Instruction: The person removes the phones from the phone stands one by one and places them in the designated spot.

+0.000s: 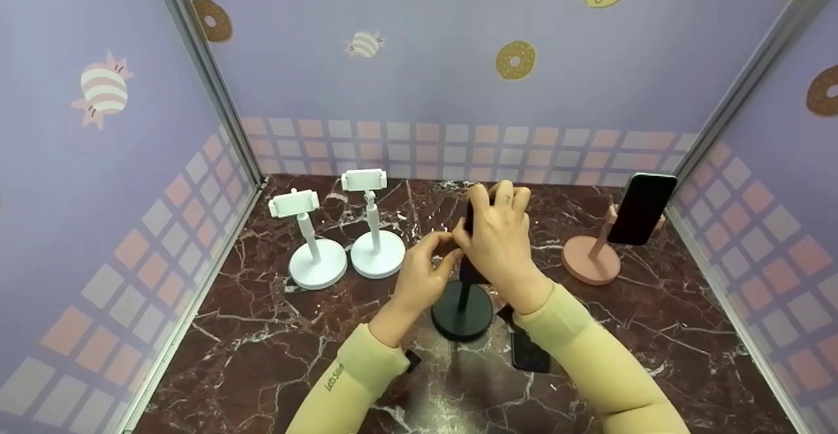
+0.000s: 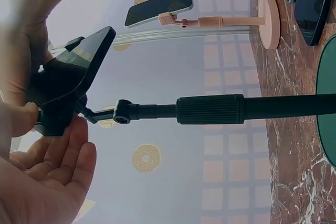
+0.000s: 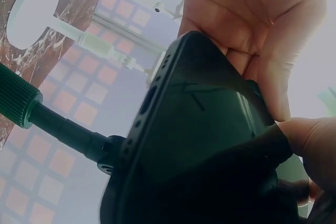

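A black phone (image 3: 210, 135) sits tilted at the top of a black phone stand (image 1: 461, 316), in front of me. My right hand (image 1: 503, 237) grips the phone from above, its fingers bent over the far side. From the left, my left hand (image 1: 419, 277) pinches the stand's dark clamp (image 2: 50, 121) at the phone's edge, thumb on one side and fingers beneath. In the left wrist view the stand's ribbed collar (image 2: 210, 109) and jointed neck (image 2: 123, 112) show plainly. The right hand partly hides the phone in the head view.
Two white phone stands (image 1: 317, 264) (image 1: 378, 254) stand at left. At right, a pink stand (image 1: 590, 260) holds another phone (image 1: 643, 208). A dark phone (image 1: 530, 352) lies by my right forearm, and a small black object (image 1: 412, 360) beside my left sleeve. Patterned walls enclose the marble-look table (image 1: 249, 355).
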Action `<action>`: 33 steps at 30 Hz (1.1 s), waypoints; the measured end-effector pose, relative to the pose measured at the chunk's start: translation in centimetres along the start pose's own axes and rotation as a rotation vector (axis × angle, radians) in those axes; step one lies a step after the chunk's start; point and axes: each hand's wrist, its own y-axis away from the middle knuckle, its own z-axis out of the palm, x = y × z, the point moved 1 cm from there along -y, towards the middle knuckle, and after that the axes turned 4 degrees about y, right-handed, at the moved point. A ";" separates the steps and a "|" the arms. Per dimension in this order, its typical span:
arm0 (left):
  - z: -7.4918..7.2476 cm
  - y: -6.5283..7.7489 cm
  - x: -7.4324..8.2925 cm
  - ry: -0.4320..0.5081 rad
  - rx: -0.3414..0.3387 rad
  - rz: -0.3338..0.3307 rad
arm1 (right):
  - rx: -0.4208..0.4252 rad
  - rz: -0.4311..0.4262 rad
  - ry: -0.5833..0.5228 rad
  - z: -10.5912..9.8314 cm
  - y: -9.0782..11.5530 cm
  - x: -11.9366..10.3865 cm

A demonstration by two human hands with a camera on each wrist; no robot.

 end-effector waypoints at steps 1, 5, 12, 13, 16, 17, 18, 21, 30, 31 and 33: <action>0.0 0.0 0.0 -0.002 0.000 -0.002 | -0.004 0.003 -0.004 0.0 0.0 0.0; 0.1 0.0 0.1 0.002 0.004 -0.009 | -0.016 0.002 -0.013 -0.1 0.0 0.1; 0.1 0.0 0.1 -0.006 0.004 0.000 | -0.012 0.001 -0.024 -0.2 0.1 0.3; 0.1 0.0 0.1 -0.004 0.003 -0.003 | -0.013 0.001 -0.030 -0.2 0.1 0.3; 0.1 0.0 0.0 0.012 -0.002 -0.012 | -0.014 -0.002 -0.048 -0.2 0.1 0.4; 0.1 0.0 0.0 0.018 -0.003 -0.014 | -0.015 -0.003 -0.052 -0.2 0.1 0.4; 0.1 0.0 0.0 0.023 -0.004 -0.013 | -0.015 -0.005 -0.057 -0.2 0.1 0.4; 0.0 0.0 0.0 0.028 -0.010 -0.008 | -0.011 -0.015 -0.064 -0.2 0.1 0.5; 0.0 0.1 -0.2 0.024 -0.014 -0.008 | -0.028 -0.027 -0.095 -0.5 0.2 0.6; 0.0 0.1 -0.2 0.020 -0.013 -0.007 | -0.032 -0.026 -0.099 -0.5 0.2 0.6; 0.0 0.0 -0.1 0.015 -0.012 -0.005 | -0.040 -0.024 -0.105 -0.5 0.1 0.7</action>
